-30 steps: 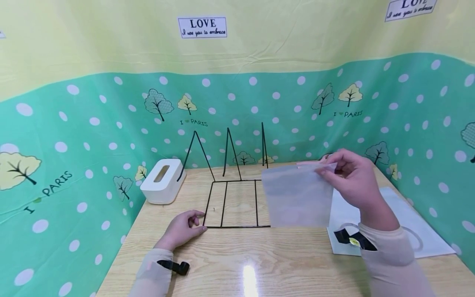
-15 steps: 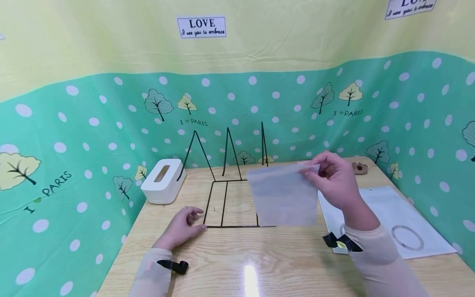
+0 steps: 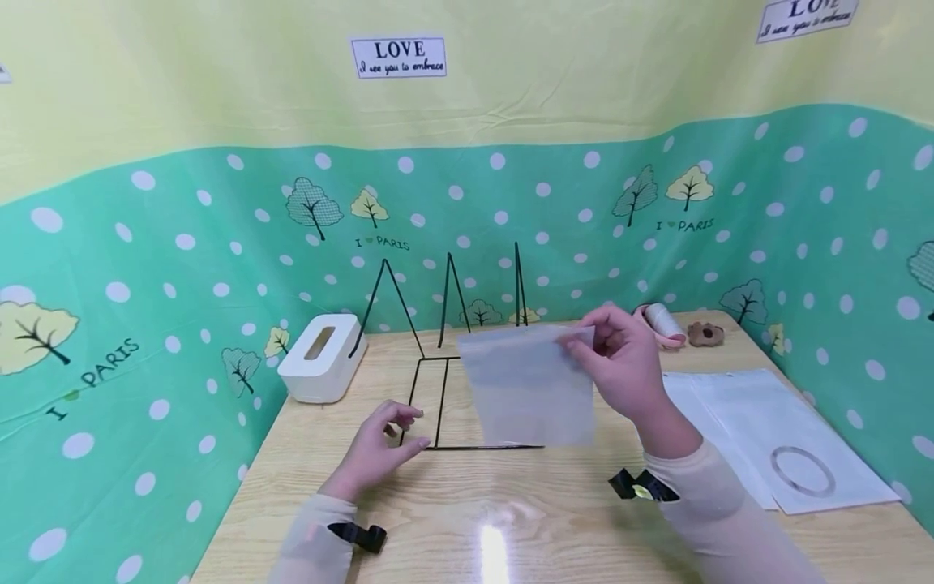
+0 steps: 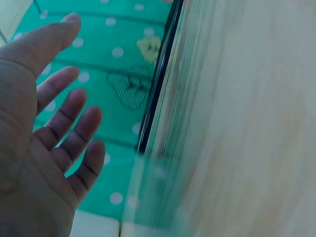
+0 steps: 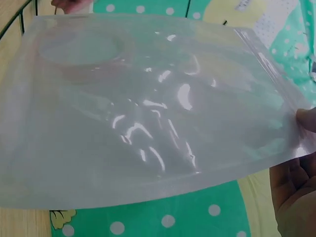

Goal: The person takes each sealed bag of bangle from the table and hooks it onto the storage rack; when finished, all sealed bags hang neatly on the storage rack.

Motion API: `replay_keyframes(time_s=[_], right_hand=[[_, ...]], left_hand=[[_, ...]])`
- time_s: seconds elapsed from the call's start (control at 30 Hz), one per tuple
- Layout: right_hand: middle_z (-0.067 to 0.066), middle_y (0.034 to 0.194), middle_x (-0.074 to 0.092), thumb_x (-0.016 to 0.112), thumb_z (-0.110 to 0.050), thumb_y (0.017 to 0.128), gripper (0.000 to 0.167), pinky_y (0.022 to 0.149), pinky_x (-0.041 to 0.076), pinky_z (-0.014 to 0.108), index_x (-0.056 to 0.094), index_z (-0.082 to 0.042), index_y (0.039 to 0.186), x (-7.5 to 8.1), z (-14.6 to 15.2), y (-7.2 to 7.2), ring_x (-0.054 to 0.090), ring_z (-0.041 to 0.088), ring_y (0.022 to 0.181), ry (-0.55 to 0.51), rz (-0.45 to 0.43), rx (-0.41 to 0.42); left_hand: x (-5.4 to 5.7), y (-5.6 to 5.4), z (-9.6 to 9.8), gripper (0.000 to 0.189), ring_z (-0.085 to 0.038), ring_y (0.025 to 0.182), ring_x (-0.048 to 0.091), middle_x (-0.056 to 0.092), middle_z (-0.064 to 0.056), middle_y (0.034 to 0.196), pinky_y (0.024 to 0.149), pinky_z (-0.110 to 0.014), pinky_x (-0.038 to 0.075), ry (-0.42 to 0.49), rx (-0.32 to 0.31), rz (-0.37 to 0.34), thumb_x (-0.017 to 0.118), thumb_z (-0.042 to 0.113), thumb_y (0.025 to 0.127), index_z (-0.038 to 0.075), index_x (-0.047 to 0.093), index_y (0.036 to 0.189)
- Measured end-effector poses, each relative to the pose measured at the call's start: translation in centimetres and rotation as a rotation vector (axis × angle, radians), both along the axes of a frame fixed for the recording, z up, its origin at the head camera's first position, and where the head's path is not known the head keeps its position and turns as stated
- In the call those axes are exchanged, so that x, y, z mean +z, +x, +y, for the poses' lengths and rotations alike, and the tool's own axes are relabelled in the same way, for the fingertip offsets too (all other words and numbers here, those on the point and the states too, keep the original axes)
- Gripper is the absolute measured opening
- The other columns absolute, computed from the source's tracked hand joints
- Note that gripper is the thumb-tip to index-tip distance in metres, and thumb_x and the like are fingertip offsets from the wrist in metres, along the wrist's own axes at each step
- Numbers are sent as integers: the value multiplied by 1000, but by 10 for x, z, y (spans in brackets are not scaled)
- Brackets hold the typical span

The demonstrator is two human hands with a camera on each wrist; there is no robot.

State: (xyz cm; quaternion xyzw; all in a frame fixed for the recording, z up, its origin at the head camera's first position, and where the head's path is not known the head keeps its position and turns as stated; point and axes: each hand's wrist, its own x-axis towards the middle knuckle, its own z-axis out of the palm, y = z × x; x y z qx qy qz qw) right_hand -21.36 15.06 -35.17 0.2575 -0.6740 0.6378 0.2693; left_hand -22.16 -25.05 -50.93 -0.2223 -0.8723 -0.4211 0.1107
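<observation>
My right hand (image 3: 620,369) pinches the upper right corner of a translucent, frosted plastic bag (image 3: 529,389), which hangs down in front of the black wire rack (image 3: 442,401). In the right wrist view the bag (image 5: 123,163) spreads wide and glossy, with a seam-like strip along the edge near the thumb. The rack lies on the table with several upright pointed loops; the bag covers its right part. My left hand (image 3: 375,454) is over the rack's front left corner, fingers loosely bent and holding nothing. The left wrist view shows its palm and a dark bar (image 4: 160,89) beside it.
A white tissue box (image 3: 321,381) stands behind the left hand, against the rack's left loop. White flat bags (image 3: 730,414) lie at right, one bearing a grey ring shape. Behind them are a pink-and-white roll (image 3: 662,324) and a small brown object (image 3: 705,333). A patterned curtain encloses the table.
My right hand has carried the plastic bag leftward, across the rack, uncovering the roll and the brown object. My left hand has shifted slightly right, from the rack's corner to over it.
</observation>
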Motion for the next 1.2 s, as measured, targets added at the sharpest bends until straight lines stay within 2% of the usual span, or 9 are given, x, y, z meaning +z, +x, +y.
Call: replay_keyframes(time_s=[0.13,0.33,0.47,0.67,0.9,1.07,1.2], right_hand=[[5,81,71,75,15,86,18,54,42,25,66,3,96,-2,-12,-1,55,13,62,-17,-17,-18],[7,84,75,76,15,86,18,55,45,23,66,2,95,-7,-28,0,60,12,64,-41,-20,-14],[7,84,74,78,12,87,18,57,47,23,66,1,94,-11,-37,1,62,12,65,-37,-3,-17],[9,83,73,78,15,85,20,56,50,22,64,2,93,-19,-51,2,63,11,65,-73,25,-3],[6,80,71,77,19,82,23,56,49,21,64,4,94,-27,-65,3,61,10,64,-112,42,12],[8,79,71,79,15,83,21,57,51,23,66,2,93,-30,-71,3,62,11,64,-75,43,52],[8,78,70,81,8,86,17,57,53,25,69,-2,93,-33,-73,2,63,14,64,-20,22,77]], left_hand=[[2,1,14,44,-23,96,63,65,-15,109,79,-45,54,28,-61,8,88,18,87,9,68,125],[1,7,28,42,-26,99,68,68,-16,117,85,-44,55,91,-130,-69,84,21,92,8,67,128],[1,8,36,39,-24,100,70,70,-8,121,89,-42,55,122,-163,-118,82,21,94,13,68,129],[0,11,40,23,-16,95,70,73,2,108,87,-39,56,145,-152,-142,82,23,94,24,72,115],[-1,12,40,7,-16,91,70,73,7,95,86,-39,57,154,-157,-107,80,21,95,20,75,99],[1,11,34,5,-16,89,69,74,6,93,83,-37,57,175,-142,-95,79,21,97,21,75,94],[2,9,26,5,-16,85,68,73,6,92,77,-37,57,171,-101,-96,79,20,96,21,75,94]])
